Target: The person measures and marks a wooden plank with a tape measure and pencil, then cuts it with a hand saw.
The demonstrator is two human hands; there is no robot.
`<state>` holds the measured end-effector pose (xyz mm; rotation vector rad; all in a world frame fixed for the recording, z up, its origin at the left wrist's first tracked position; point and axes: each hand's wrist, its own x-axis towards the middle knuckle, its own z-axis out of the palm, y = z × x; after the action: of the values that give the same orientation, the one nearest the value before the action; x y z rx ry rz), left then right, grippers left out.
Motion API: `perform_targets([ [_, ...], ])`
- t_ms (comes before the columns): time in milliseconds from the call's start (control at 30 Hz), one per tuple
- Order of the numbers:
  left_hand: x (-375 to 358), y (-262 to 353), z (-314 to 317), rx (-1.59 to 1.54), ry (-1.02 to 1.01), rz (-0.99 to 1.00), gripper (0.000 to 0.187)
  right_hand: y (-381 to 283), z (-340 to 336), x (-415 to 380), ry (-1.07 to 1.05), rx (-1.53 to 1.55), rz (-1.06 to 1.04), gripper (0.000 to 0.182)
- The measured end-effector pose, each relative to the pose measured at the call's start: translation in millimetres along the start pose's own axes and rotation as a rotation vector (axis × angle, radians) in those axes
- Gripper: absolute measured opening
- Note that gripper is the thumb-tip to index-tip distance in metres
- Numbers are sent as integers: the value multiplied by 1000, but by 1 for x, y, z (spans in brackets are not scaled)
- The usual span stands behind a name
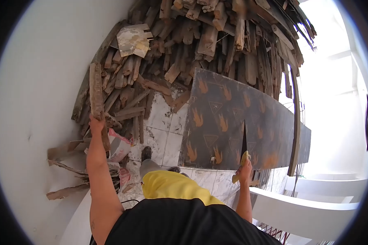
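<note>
My left hand (96, 123) is closed around the lower part of a long wooden piece (96, 87), which stands roughly upright beside the wood pile. In my right hand (244, 170) is the yellowish handle of a hand saw (244, 141), its dark blade pointing away from me. Behind the blade lies a large dark panel (208, 122) printed with orange marks and triangles. Whether the blade touches the panel, I cannot tell.
A big pile of old timber (208, 41) rises ahead. A peeling board (133, 41) rests on its left side. Pink and white sacks (119, 147) and broken wood (69, 192) lie at left. A curved white ledge (306, 208) runs at right.
</note>
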<state>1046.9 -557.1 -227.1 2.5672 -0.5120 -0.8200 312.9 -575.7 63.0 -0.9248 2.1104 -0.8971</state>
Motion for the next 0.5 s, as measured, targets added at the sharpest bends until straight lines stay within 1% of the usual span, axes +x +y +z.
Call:
perform_targets([
  [33,-13,9,-9,-3,7,0,104,2,2,1,-23,16,22,39],
  [67,-48,37,-26,94,107,-18,96,6,2,1,-41,31,49,37],
  [100,-68,56,-35,189,205,-22,89,12,4,2,-29,42,52,37],
  [167,-67,37,-12,51,336,419,75,18,5,8,30,-24,-9,44],
  [200,-84,44,9,16,489,563,61,17,4,9,65,14,-14,44],
  [233,-100,43,33,-208,267,557,52,16,4,8,64,-60,-48,46],
  [267,-103,25,72,-306,22,603,45,16,3,8,60,-135,-80,47],
  [300,-99,-13,146,67,-175,774,34,12,2,7,81,-98,-84,47],
  [333,-102,-42,207,373,-353,999,30,6,1,5,86,-168,-89,50],
  [367,-169,-37,205,209,-481,995,32,5,0,5,88,-239,-93,52],
  [400,-205,-41,226,331,-1032,807,35,10,0,10,100,-206,-97,52],
  [433,-250,-46,225,433,-1188,634,32,20,-2,17,108,-244,-125,52],
  [467,-281,-42,224,491,-1285,589,32,31,-5,23,116,-285,-152,52],
  [500,-297,-40,222,499,-1327,570,32,33,-8,22,128,-264,-157,52],
])
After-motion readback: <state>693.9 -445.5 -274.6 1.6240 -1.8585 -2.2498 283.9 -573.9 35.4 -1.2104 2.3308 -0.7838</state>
